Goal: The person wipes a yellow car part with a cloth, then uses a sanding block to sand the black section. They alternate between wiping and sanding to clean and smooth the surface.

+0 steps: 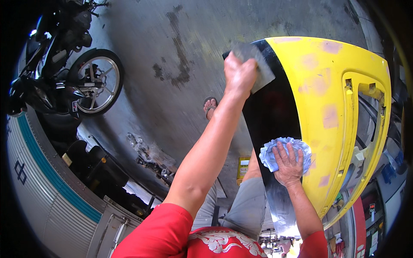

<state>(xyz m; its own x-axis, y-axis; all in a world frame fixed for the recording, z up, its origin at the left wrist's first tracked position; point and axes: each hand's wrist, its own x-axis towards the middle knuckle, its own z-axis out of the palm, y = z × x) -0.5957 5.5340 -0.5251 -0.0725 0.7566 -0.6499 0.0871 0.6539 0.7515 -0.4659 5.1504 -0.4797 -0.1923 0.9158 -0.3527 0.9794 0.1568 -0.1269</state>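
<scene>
A yellow car body panel [316, 99] with a glossy black section [275, 116] and several dull pinkish patches stands before me. At the far end of the black section, my left hand [239, 73] grips a grey, slightly blurred sheet [261, 64] that looks like sandpaper. The sheet lies at the panel's edge, and its far corner is smeared. Nearer to me, a crumpled pale blue cloth [267, 159] rests across the border between black and yellow. My right hand [289, 165] holds it against the surface, fingers stretched over it and slightly apart.
A black motorcycle [64, 73] stands at the far left. Below it are a ribbed white and teal panel [51, 167] and clear plastic wrapping [148, 148] over metal parts. A yellow container [243, 167] sits by my leg. The grey concrete floor [172, 43] has dark stains.
</scene>
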